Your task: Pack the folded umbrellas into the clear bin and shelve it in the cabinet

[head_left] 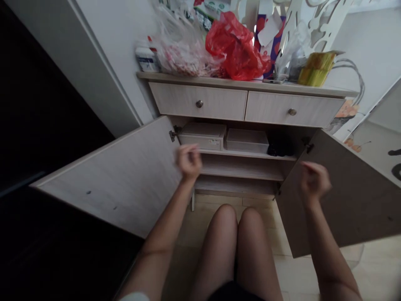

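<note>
Fingers (189,148) between open cabinet doors (125,175)

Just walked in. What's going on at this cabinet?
Two bare hands are up in front of the cabinet, whose lower doors both stand open. The left hand is near the left door, the right hand in front of the right door. Both are blurred and look curled; no held object shows. On the upper shelf sit two boxes beside something dark. The drawers above are shut.
</note>
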### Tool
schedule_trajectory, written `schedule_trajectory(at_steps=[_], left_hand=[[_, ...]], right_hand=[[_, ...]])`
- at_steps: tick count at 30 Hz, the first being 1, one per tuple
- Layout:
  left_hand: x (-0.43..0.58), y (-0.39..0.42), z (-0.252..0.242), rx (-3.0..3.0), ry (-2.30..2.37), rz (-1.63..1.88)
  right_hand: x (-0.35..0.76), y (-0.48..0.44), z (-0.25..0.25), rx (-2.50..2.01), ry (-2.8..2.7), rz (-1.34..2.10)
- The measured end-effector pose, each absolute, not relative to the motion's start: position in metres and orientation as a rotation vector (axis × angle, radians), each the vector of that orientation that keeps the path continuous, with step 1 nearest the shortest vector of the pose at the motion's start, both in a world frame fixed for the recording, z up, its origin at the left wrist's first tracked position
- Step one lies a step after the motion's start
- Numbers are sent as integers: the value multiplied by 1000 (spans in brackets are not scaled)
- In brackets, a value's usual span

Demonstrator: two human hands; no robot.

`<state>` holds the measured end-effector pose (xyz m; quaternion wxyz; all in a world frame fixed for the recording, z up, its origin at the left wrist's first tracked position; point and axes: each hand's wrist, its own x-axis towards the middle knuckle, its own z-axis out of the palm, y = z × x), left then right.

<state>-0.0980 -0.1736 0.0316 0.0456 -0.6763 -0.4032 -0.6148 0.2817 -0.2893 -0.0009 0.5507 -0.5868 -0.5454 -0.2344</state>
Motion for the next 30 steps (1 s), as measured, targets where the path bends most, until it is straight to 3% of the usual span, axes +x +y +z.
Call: schedule_trajectory(at_steps=[5, 8, 11, 21, 30], left_hand=[[-8, -64, 24, -2664, -1249, -1005], [9, -22, 15, -2653, -1330, -536], [7, -3, 8, -2604, -1353, -295], [-20, -34, 4, -2674, -1149, -431], [-76, -175, -16, -2697, -872, -593]], right_hand=[[261, -128, 1, -1553, -1790, -318], [271, -81, -5, -1892, -1933, -261], [281, -65, -9, -2104, -2007, -284], [285, -110, -5, -1971, -2137, -461], [274, -261, -26, -1622, -2228, -492]])
